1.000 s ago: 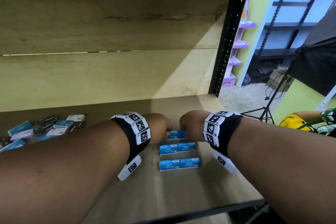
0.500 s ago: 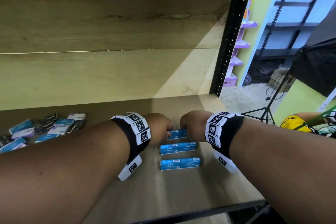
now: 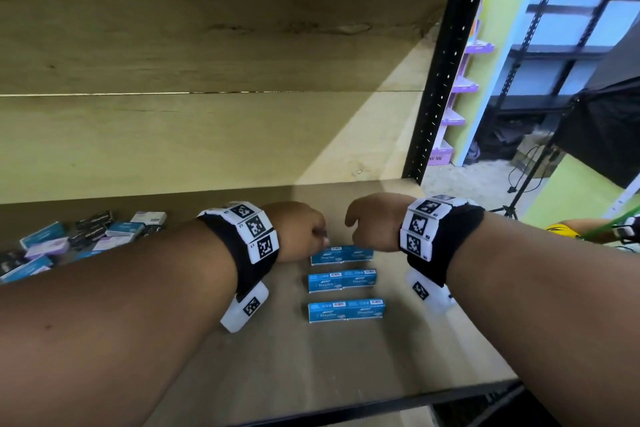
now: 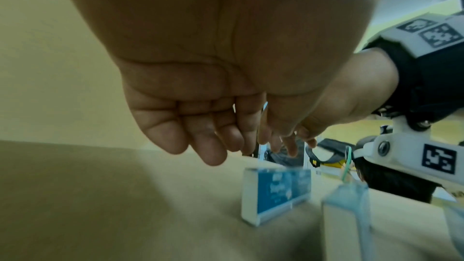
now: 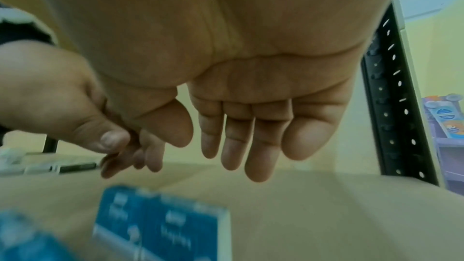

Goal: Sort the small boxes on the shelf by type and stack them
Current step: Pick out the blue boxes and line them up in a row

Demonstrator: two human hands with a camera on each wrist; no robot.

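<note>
**Both hands hanging loose above the far row of staple boxes**

Three rows of blue staple boxes are lying on the wooden shelf, one behind the other, each row made of two boxes set end to end. The far row is sitting closest to the shelf's back panel, the middle row is lying just in front of it with a small gap, and the near row is lying in front of that, apart again.

The left hand is hovering just to the left of the far row and above it, its fingers hanging relaxed and close together, gripping nothing. The right hand is hovering just above the right part of the far row, its fingers drooping straight and slack, likewise holding nothing. The two hands are standing close to each other without touching.

Well to the left of the far row, a mixed heap of small boxes in blue, lilac, white and black is lying unsorted against the back of the shelf. A black perforated upright is rising behind and to the right of the far row.
</note>
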